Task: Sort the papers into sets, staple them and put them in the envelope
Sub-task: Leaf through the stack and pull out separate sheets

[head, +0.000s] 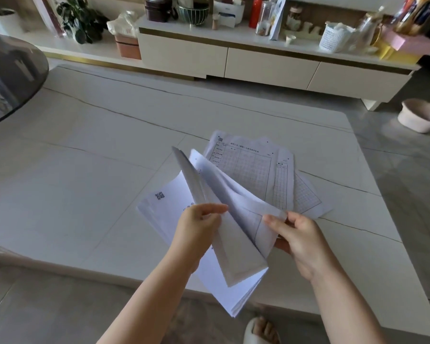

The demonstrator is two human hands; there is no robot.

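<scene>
My left hand [196, 227] and right hand [296, 234] pinch lifted sheets [219, 194] of the stack [233, 289]; loose forms [253, 167] lie beyond on the table [85, 170]

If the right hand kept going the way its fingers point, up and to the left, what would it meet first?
Probably the lifted sheets that the right hand already pinches, then the left hand just past them; depth is unclear from one view.

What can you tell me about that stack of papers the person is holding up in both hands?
The stack of papers is a thick bundle of white printed sheets, held tilted above the pale table. The left hand grips its near side; the right hand pinches a few upper sheets, peeling them up so they curl and fan open. One lower page shows a QR code. Its near corner hangs past the table edge.
</scene>
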